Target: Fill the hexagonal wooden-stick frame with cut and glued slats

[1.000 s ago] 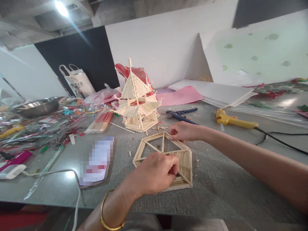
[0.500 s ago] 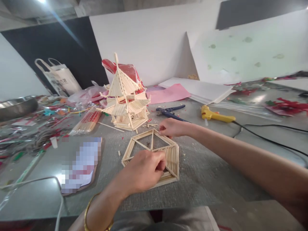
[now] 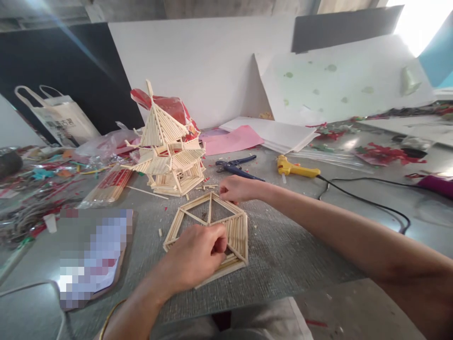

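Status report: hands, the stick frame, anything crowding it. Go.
Left hand fisted on the hexagonal stick frame, near side. Right hand pinching its far edge. Frame flat on table. Stick pagoda just behind, apart; blue pliers beyond.

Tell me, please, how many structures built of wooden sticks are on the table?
2: a tiered pagoda standing behind, and a flat hexagonal frame under the left hand and right hand.

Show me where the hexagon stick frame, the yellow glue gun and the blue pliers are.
hexagon stick frame (image 3: 238,232), head view, on its filled right panel
yellow glue gun (image 3: 297,169), head view, middle of its body
blue pliers (image 3: 236,166), head view, on the handles
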`<state>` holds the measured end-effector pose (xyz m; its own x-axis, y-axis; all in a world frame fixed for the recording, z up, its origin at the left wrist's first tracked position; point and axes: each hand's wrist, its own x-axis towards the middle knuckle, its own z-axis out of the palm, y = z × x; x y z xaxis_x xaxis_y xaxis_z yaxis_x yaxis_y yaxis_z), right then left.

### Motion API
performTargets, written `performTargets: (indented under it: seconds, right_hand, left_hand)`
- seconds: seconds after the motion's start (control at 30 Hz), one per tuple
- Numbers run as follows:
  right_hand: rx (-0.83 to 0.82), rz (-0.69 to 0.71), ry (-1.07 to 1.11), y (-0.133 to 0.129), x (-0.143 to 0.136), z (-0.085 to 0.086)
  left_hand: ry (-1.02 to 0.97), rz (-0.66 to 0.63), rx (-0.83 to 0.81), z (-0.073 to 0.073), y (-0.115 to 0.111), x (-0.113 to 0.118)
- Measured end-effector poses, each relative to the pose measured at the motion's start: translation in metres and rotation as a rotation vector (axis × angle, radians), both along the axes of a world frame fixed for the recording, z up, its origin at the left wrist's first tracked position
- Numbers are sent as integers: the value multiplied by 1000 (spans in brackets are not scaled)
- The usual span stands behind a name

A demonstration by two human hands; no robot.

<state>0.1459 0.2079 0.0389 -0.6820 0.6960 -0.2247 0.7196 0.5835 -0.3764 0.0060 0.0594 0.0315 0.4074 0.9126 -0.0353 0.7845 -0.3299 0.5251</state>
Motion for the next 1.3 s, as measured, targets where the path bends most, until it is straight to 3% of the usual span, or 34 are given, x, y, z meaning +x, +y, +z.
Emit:
performTargets:
  seconds: [0.17,0.33,0.47,0.77,1.07,1.17,1.3]
  right_hand:
    - [63,31,-11,2,0,-2]
    - [134,39,14,2,1,-3]
    - [128,19,35,0,1,2]
    - [-186,-96,250,6,6,5]
    - [-481,-107,428,16,14,5]
    - [-497,-83,460,18,16,5]
    - [-477,-10,516,23,23,12]
  left_hand:
    - [-189,56,-42,4,2,-7]
    - [-610,140,-207,18,-1,-19]
    - [-914,231,-241,21,-2,-25]
    - [-1509,271,-486,14,6,-37]
    - [-1870,481,-664,15,15,-46]
    - [-1805,553,-563,16,15,-44]
    - [-1383,644,-40,13,13,-42]
